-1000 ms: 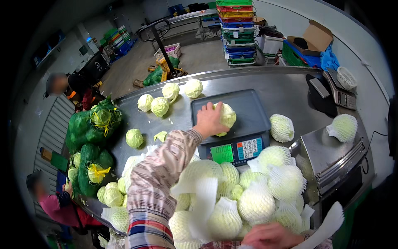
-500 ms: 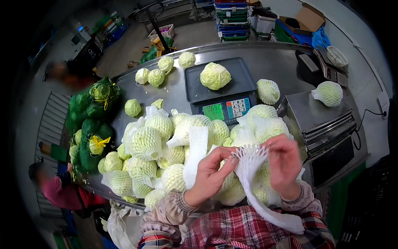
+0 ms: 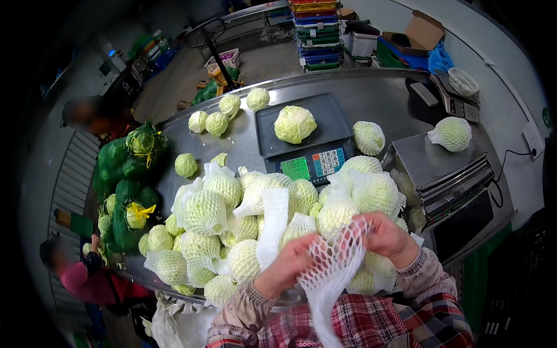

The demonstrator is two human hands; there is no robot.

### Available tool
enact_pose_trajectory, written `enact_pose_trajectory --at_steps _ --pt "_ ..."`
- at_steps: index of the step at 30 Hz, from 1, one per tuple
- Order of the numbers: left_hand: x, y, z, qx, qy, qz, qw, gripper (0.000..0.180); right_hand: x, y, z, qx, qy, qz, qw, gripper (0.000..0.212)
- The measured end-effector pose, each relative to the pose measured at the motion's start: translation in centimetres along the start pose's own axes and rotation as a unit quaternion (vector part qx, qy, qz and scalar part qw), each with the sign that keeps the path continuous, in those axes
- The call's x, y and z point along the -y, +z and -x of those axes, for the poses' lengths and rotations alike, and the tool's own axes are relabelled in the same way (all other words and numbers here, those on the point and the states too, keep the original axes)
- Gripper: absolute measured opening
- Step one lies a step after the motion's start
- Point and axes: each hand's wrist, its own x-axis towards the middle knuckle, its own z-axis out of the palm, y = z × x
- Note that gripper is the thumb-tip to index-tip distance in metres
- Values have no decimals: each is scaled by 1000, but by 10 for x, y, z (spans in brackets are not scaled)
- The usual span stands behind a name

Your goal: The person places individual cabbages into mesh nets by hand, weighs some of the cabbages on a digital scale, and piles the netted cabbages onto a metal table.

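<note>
Between my two hands a white foam net sleeve (image 3: 333, 269) is stretched at its mouth, its tail hanging down over my plaid clothing. My left hand (image 3: 291, 261) grips one side of the mouth, and my right hand (image 3: 383, 236) pinches the other side. Nothing is inside the sleeve. Just beyond my hands lies a heap of cabbages, many in white foam nets, such as the netted cabbage (image 3: 204, 212) at its left. A flat, unused foam sleeve (image 3: 274, 223) rests on the heap. One bare cabbage (image 3: 295, 124) sits on the digital scale (image 3: 270, 148).
Several bare cabbages (image 3: 217, 123) lie left of the scale. Green mesh sacks of cabbages (image 3: 125, 191) crowd the table's left end. At right stands a metal wrapping machine (image 3: 444, 165) with a netted cabbage (image 3: 450, 134) on top. Two other people (image 3: 87, 269) are at the left.
My hands have pulled the sleeve's mouth wider, the left moving down and both lowering slightly. The sleeve's tail has swung from the right to hang more straight down.
</note>
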Motion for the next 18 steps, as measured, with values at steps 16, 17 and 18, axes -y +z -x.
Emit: enact_pose_trajectory --at_steps 16,17,18 --pt "-33 -32 -10 82 -43 -165 982 21 13 -18 -26 -44 -38 -55 997 24" --pt "-37 -25 -15 79 -71 -208 972 18 20 -28 -29 -49 -74 -68 994 22" --pt "-42 -20 -22 76 -98 -251 960 15 28 -32 -34 -54 -87 -104 989 22"
